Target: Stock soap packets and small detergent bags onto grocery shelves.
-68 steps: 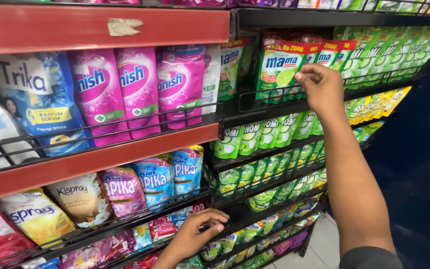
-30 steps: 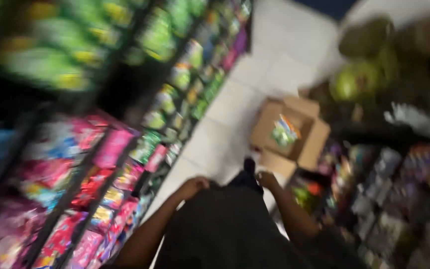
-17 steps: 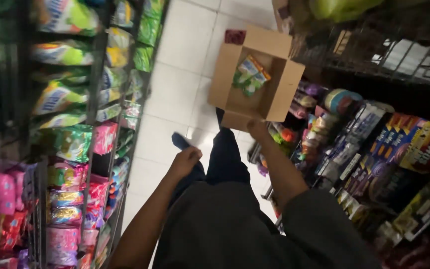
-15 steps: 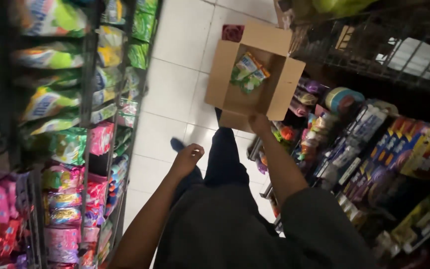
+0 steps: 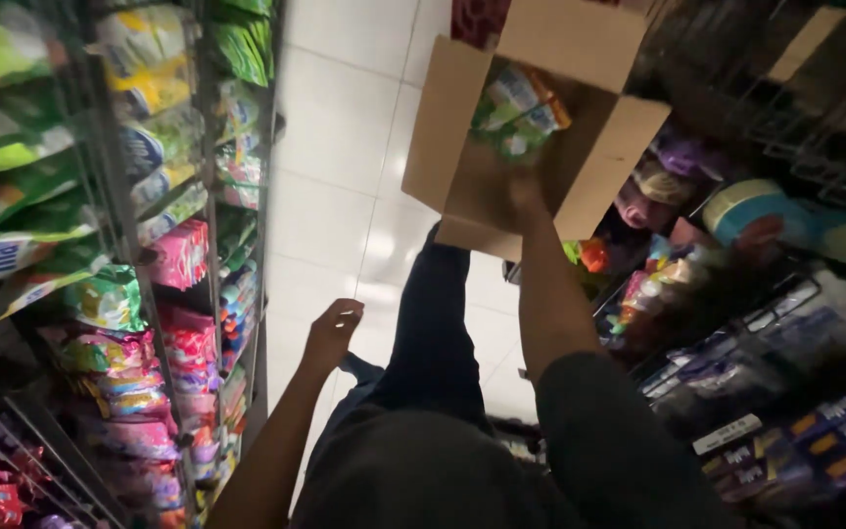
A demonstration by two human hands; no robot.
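A person's right hand (image 5: 524,188) reaches into an open cardboard box (image 5: 462,157) on the aisle floor, toward green refill pouches (image 5: 519,103) just beyond; its grip cannot be told. The left hand (image 5: 333,331) hangs loosely curled and empty, nearer the left shelves (image 5: 203,216).

Brown box (image 5: 472,186) w/ green-blue packs (image 5: 519,110), blurry; left of box, white floor (image 5: 345,147), pink-green bags (image 5: 180,253).
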